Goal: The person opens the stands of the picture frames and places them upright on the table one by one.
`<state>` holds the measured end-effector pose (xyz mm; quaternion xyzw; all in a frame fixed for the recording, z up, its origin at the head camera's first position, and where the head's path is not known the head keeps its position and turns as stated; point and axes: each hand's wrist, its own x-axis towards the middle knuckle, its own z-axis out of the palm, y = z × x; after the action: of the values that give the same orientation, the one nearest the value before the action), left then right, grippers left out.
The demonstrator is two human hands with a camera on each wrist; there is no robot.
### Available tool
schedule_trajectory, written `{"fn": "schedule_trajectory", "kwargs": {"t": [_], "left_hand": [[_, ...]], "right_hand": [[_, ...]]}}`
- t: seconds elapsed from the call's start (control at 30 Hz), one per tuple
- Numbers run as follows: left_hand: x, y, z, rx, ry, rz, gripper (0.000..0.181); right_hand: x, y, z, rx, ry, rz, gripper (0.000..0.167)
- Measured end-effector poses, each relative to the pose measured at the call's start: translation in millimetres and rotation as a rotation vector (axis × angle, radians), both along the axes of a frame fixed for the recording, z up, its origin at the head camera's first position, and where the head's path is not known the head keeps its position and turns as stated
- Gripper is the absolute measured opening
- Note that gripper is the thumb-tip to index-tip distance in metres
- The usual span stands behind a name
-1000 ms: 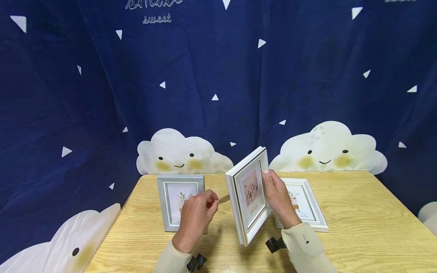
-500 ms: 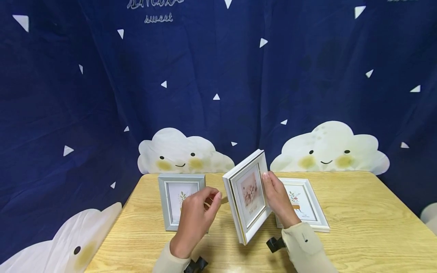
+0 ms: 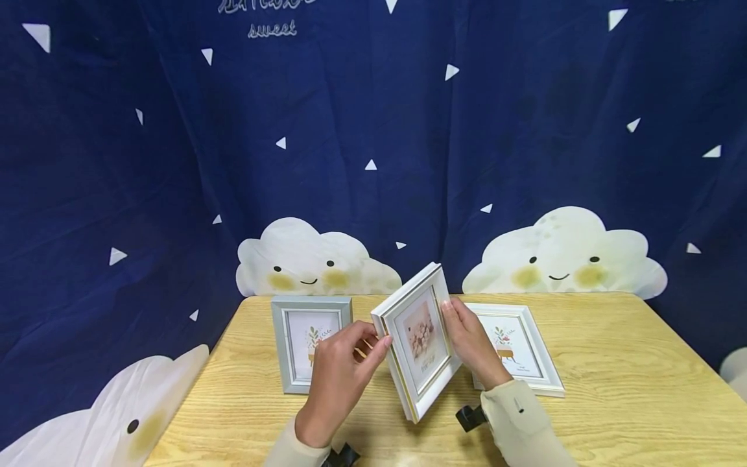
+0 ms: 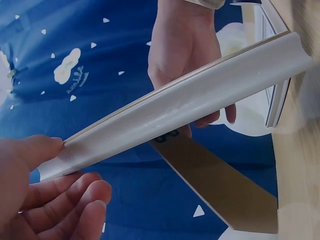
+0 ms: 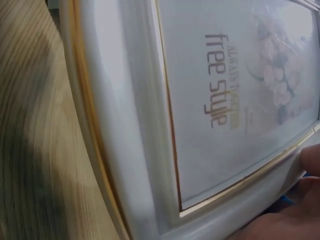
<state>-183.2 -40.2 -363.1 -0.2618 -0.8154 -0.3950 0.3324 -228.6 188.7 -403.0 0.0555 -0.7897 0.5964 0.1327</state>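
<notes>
Counter: before the curtain.
Left picture frame: on the counter, partly behind the left grip.
Right picture frame: on the counter, partly behind the right grip.
Held picture frame: above the counter, between those two; left grip on left edge, right grip on right.
Easel leg: behind the held picture frame.

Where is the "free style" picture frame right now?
In the head view, the frame is just right of centre, held between the left hand at its left edge and the right hand at its right edge.
</notes>
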Motion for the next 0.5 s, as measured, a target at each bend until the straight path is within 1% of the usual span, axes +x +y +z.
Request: {"fn": "schedule_trajectory", "kwargs": {"t": [0.17, 0.27, 0.4, 0.5], "left_hand": [[-0.5, -0.5, -0.9, -0.03, 0.01, 0.018, 0.014], [-0.9, -0.8, -1.8, -0.054, 0.015, 0.025, 0.015], [-1.2, -1.2, -3.0, -0.084, -0.006, 0.032, 0.016], [-1.2, -1.7, -3.9, -0.116, -0.023, 0.041, 0.018]], "right_hand": [[-1.6, 0.8, -2.4, 0.012, -0.051, 0.023, 0.038], [-2.2, 2.3, -3.3, 0.033, -0.067, 0.027, 0.039], [-2.5, 4.3, -4.2, 0.082, -0.09, 0.022, 0.038], [-2.6, 5.0, -5.6, 0.121, -0.122, 0.016, 0.038]]}}
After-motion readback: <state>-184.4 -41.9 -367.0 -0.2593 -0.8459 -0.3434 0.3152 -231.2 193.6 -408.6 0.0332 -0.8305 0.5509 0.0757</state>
